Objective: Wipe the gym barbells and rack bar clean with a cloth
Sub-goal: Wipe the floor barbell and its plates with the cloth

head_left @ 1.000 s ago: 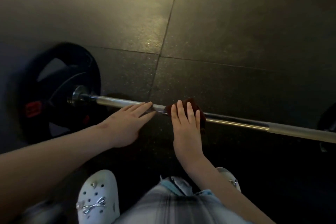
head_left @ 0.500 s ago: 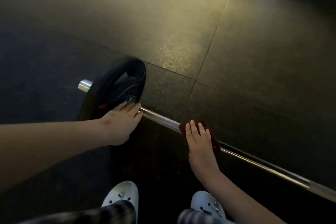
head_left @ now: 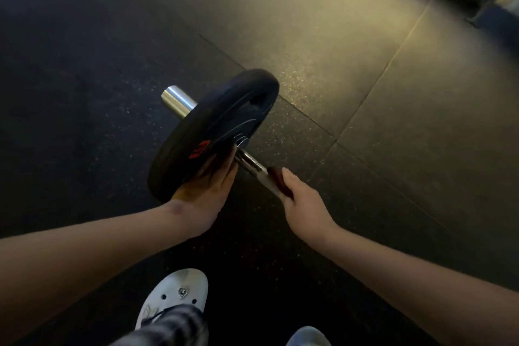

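Barbell, chrome steel, with a knurled shaft (head_left: 250, 163): it lies on the dark speckled rubber tile floor (head_left: 365, 87), in the middle of the view. Its long axis runs from the polished sleeve end (head_left: 178, 99) at upper left down to lower right. A round black rubber-coated weight plate (head_left: 224, 118) is mounted on the sleeve and stands on its edge.

The left grip (head_left: 206, 191) is spread, with straight fingers laid flat against the plate's inner face, just beside the shaft. The right grip (head_left: 304, 203) is closed round the shaft over a dark red cloth (head_left: 276, 181), with the thumb on top. The fingers beneath are hidden.

The right grip is the nearer one to the unwiped shaft. A short bare section of shaft lies between the cloth and the plate, up and to the left of the right grip. The next stroke probably runs along the axis toward the plate, while the left grip steadies the plate against rolling.

The plate carries a red marking (head_left: 200, 149); it is too blurred to read. No other writing is legible.

A white perforated clog (head_left: 174, 293) stands on the floor near the lower edge.
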